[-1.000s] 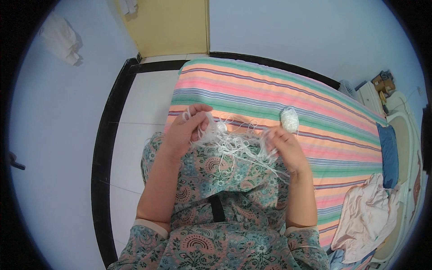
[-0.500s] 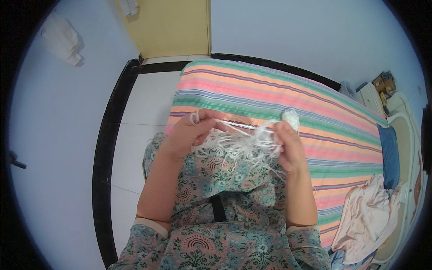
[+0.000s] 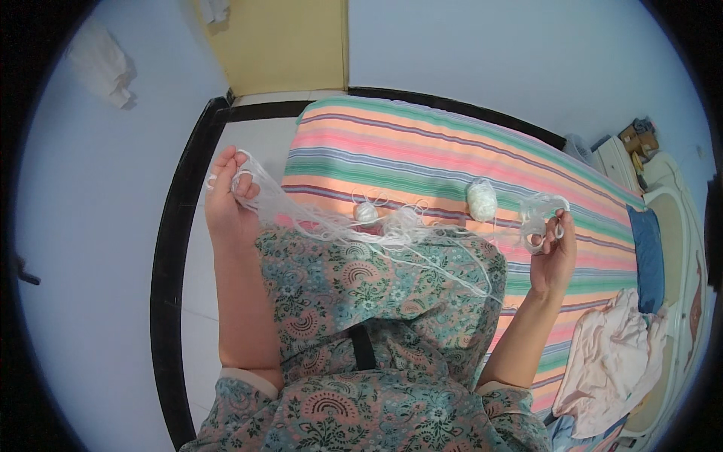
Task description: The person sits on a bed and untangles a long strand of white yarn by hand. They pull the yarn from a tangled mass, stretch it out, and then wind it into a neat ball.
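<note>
A tangle of thin white yarn point(image 3: 376, 230) stretches across my lap between both hands. My left hand point(image 3: 226, 200) is raised at the left over the floor, fingers looped through one end of the strands. My right hand point(image 3: 552, 252) is out to the right over the bed, gripping the other end with loops around its fingers. Two small white yarn balls lie on the striped bedsheet point(image 3: 422, 147): a smaller ball point(image 3: 367, 213) near the tangle and a larger ball point(image 3: 482, 201) further right. My patterned dress point(image 3: 376, 316) lies under the yarn.
The bed runs along a pale wall at the top. A white tiled floor point(image 3: 256, 143) with a black border lies at the left. Pink clothing point(image 3: 610, 361) is heaped at the bed's right end, beside a blue pillow point(image 3: 648, 260) and a white cabinet point(image 3: 621, 162).
My hands have pulled wide apart, left hand going left and right hand going right. The bunched yarn is now drawn out into a long strand, uncovering the smaller ball.
</note>
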Demonstrator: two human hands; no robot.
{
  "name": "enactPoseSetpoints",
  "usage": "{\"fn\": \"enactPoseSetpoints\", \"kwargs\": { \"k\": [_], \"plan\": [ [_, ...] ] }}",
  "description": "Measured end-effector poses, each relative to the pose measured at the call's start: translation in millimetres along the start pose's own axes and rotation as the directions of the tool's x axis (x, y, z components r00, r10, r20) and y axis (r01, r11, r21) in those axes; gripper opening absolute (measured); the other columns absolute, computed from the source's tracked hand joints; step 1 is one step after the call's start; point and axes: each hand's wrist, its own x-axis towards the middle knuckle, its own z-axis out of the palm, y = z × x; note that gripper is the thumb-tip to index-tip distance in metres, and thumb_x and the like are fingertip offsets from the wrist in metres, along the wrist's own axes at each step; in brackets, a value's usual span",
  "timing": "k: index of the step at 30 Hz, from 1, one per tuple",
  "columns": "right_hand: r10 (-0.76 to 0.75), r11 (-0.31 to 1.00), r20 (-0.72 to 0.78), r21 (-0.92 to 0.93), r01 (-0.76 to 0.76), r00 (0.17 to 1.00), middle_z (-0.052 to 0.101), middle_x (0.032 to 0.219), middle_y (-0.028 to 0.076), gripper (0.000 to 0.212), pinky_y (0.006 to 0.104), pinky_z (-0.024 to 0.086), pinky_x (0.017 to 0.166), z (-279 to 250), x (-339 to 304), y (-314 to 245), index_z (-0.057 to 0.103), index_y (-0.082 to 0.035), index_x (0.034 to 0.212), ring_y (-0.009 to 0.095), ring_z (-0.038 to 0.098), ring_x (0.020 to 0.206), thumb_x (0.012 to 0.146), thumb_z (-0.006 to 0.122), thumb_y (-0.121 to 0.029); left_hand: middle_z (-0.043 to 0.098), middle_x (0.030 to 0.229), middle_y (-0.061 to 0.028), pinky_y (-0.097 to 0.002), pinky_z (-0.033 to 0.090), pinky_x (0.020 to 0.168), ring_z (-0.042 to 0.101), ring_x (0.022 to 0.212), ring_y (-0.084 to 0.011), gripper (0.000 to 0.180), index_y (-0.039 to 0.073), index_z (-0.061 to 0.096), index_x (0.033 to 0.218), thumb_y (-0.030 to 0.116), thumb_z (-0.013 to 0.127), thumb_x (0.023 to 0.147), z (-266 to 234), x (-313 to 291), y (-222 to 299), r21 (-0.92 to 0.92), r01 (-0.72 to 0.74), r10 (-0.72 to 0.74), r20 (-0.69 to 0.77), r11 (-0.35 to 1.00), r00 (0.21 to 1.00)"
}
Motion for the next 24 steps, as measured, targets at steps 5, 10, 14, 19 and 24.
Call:
{"fn": "enactPoseSetpoints", "kwargs": {
  "k": [5,10,14,19,24],
  "plan": [
    [0.126,0.693,0.226,-0.717,0.077,0.966,0.049,0.065,-0.002,0.026,0.0203,0.038,0.053,4,-1,32,0.055,-0.006,0.104,0.006,0.044,0.055,0.085,0.057,-0.024,0.049,0.084,-0.0006,-0.0160,0.030,0.044,0.034,0.049,-0.0029,0.014,0.006,0.050,0.101,0.013,0.048,0.089,24,-19,3,0.126,0.153,-0.166,0.106,0.980,0.980],
    [0.047,0.043,0.584,-0.812,0.582,0.810,0.050,0.116,0.019,0.051,0.0399,0.045,0.083,51,-14,70,0.048,-0.009,0.119,0.033,0.054,0.101,0.073,0.067,-0.019,0.051,0.079,-0.0023,-0.0142,0.025,0.039,0.029,0.044,-0.0017,0.012,0.006,0.050,0.098,0.014,0.047,0.089,54,-38,17,0.246,0.131,-0.196,0.259,0.960,0.946],
    [0.217,0.419,0.749,-0.651,0.633,0.626,0.040,0.129,0.019,0.072,0.0436,0.038,0.093,84,-14,122,0.039,-0.011,0.128,0.037,0.046,0.112,0.065,0.073,-0.019,0.056,0.083,-0.0071,-0.0140,0.026,0.038,0.030,0.043,-0.0011,0.017,0.001,0.051,0.102,0.010,0.042,0.090,82,-52,36,0.259,0.157,-0.281,0.567,0.953,0.775],
    [0.353,0.866,0.852,-0.454,0.211,0.386,0.051,0.118,0.015,0.070,0.0365,0.040,0.090,136,-43,139,0.035,-0.009,0.130,0.027,0.052,0.107,0.071,0.072,-0.020,0.058,0.083,-0.0089,-0.0132,0.027,0.039,0.032,0.044,-0.0010,0.019,0.000,0.050,0.103,0.010,0.040,0.091,117,-50,46,0.029,0.250,-0.168,0.812,0.968,0.558],
    [0.223,0.884,0.931,-0.318,0.342,0.288,0.062,0.097,0.010,0.046,0.0337,0.044,0.082,118,-16,104,0.055,-0.005,0.113,0.019,0.058,0.093,0.080,0.061,-0.036,0.054,0.077,-0.0072,-0.0175,0.026,0.034,0.031,0.038,-0.0030,0.019,0.004,0.048,0.105,0.015,0.038,0.093,149,-50,53,0.092,0.043,-0.099,0.782,0.995,0.615]
  ]
}}
